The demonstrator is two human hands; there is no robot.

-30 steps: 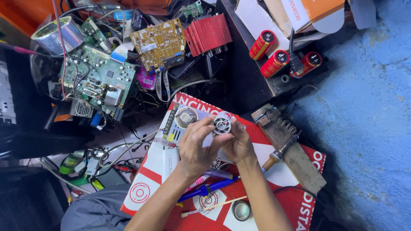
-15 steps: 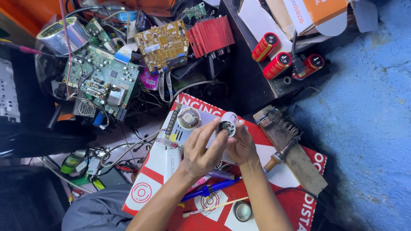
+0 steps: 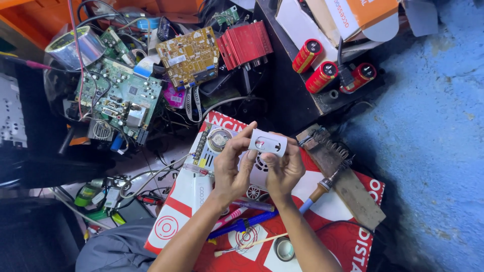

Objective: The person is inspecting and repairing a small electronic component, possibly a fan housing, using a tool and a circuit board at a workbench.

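Observation:
Both my hands hold a small white plastic casing (image 3: 267, 143) above a red and white box (image 3: 353, 236). My left hand (image 3: 233, 166) grips its left end with the fingertips. My right hand (image 3: 284, 168) holds it from below and from the right. The casing shows an oval slot on its side. Just under my hands lie a white vented cover (image 3: 258, 177) and a narrow green circuit board with a round coil (image 3: 218, 139).
A soldering iron (image 3: 322, 189) rests on a wooden stand (image 3: 343, 176) to the right. A blue tool (image 3: 242, 225), pens and a tape roll (image 3: 284, 249) lie near my forearms. Circuit boards (image 3: 121, 98), a red heat sink (image 3: 245, 44) and red capacitors (image 3: 321, 76) crowd the far side.
I have turned the white casing in my hands: its round end faced me before, now its long side with the slot shows. The camera has shifted slightly.

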